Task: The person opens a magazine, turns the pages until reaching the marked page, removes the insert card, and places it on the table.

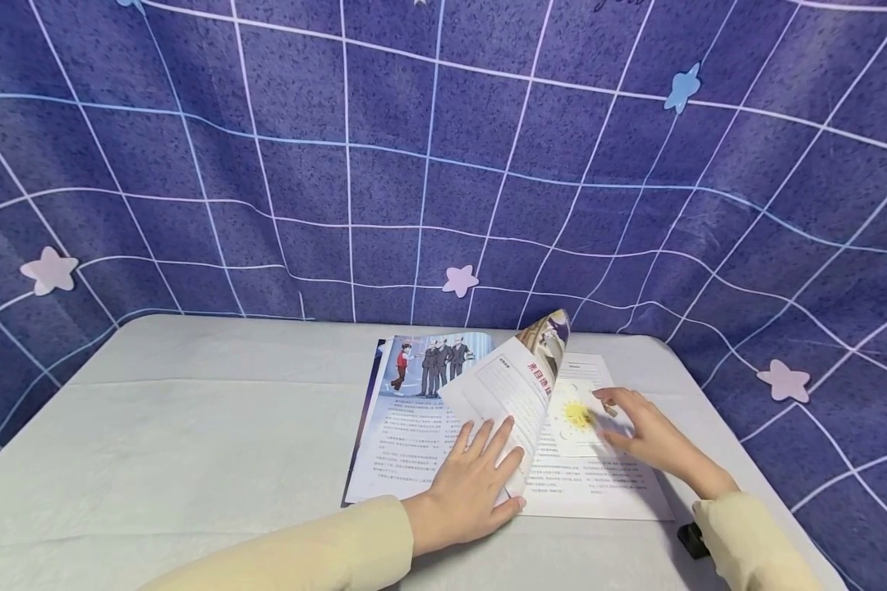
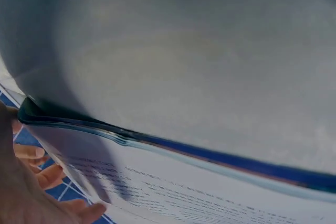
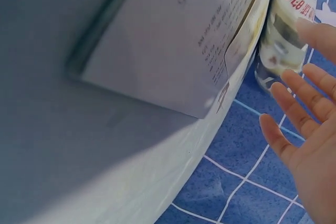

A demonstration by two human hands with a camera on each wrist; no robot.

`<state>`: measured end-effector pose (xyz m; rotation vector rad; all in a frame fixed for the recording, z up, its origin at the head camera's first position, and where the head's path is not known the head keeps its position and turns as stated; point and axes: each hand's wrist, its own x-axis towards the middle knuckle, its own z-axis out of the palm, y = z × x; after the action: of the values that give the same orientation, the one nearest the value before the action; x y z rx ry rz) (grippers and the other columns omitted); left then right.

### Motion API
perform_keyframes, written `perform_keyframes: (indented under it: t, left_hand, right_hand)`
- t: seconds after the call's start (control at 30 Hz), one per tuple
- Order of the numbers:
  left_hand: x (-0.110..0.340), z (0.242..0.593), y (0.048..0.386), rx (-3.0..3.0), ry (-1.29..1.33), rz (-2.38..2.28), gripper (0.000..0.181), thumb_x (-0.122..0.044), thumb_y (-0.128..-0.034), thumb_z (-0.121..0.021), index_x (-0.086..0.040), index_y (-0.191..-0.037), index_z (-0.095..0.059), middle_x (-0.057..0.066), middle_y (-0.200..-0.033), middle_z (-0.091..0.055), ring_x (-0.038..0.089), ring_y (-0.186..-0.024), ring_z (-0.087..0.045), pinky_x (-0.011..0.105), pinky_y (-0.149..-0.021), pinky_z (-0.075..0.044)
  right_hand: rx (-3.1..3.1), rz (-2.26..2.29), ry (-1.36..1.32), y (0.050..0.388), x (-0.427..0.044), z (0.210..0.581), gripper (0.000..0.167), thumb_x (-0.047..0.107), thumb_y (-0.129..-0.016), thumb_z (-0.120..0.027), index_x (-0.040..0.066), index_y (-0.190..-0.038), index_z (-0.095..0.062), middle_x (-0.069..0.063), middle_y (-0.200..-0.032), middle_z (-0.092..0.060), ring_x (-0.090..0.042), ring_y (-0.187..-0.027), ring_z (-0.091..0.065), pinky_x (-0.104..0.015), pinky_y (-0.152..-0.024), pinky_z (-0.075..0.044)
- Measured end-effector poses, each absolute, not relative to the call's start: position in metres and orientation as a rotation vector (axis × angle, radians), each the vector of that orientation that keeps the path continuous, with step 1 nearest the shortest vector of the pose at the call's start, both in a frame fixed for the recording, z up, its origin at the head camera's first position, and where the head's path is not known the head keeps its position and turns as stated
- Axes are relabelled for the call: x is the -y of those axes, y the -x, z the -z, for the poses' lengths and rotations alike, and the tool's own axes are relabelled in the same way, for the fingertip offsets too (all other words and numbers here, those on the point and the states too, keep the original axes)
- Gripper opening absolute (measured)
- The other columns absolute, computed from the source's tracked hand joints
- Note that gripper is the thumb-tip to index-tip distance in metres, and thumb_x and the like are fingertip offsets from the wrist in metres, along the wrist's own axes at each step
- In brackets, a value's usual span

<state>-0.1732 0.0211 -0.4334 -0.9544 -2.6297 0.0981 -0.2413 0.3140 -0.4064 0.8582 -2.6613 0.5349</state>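
Note:
An open magazine with Chinese print lies on the table, its left page topped by a picture of suited figures. One page stands partly lifted and curls to the left across the middle. My left hand rests with spread fingers on the lower part of that page. Over the right page, beside a yellow sun drawing, is my right hand, thumb and fingers apart. In the right wrist view this hand has loosely extended fingers near the curled page, with no grip on it visible.
A pale cloth covers the table. Behind it hangs a blue-purple curtain with grid lines and stars. A small black object is at the right wrist, by the sleeve.

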Motion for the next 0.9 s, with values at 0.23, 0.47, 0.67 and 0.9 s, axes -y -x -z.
perform_keyframes:
  t: [0.23, 0.47, 0.67, 0.9]
  left_hand:
    - [-0.019, 0.433, 0.173, 2.650, 0.959, -0.073, 0.060, -0.060, -0.0879, -0.037, -0.019, -0.132, -0.041, 0.013, -0.142, -0.036, 0.031, -0.124, -0.043, 0.048, -0.105, -0.027]
    - [-0.016, 0.433, 0.172, 2.655, 0.950, -0.079, 0.062, -0.061, -0.0878, -0.035, -0.021, -0.134, -0.039, 0.014, -0.140, -0.038, 0.031, -0.120, -0.045, 0.049, -0.103, -0.028]
    - [-0.014, 0.434, 0.172, 2.668, 0.953, -0.053, 0.061, -0.061, -0.0886, -0.033, -0.025, -0.137, -0.038, 0.014, -0.141, -0.038, 0.031, -0.118, -0.046, 0.050, -0.102, -0.028]
    - [-0.012, 0.433, 0.172, 2.675, 0.961, -0.030, 0.059, -0.060, -0.0894, -0.032, -0.029, -0.140, -0.035, 0.014, -0.140, -0.039, 0.030, -0.114, -0.046, 0.049, -0.101, -0.028]
  right_hand:
    - [2.672, -0.524, -0.854, 0.250, -0.315, 0.404, 0.048, 0.005, -0.071, -0.072, -0.001, -0.115, -0.053, -0.010, -0.096, -0.062, -0.026, -0.089, -0.055, -0.041, -0.078, -0.041]
    - [2.751, -0.534, -0.816, 0.258, -0.316, 0.403, 0.049, 0.005, -0.073, -0.070, -0.002, -0.117, -0.051, -0.012, -0.092, -0.061, -0.028, -0.088, -0.054, -0.040, -0.075, -0.040]
    - [2.775, -0.549, -0.797, 0.264, -0.318, 0.402, 0.048, 0.006, -0.074, -0.069, -0.002, -0.117, -0.051, -0.011, -0.091, -0.061, -0.024, -0.082, -0.051, -0.031, -0.069, -0.037]
    - [2.784, -0.572, -0.790, 0.273, -0.321, 0.405, 0.047, 0.005, -0.074, -0.069, -0.001, -0.117, -0.051, -0.012, -0.091, -0.062, -0.029, -0.089, -0.054, -0.040, -0.076, -0.039]
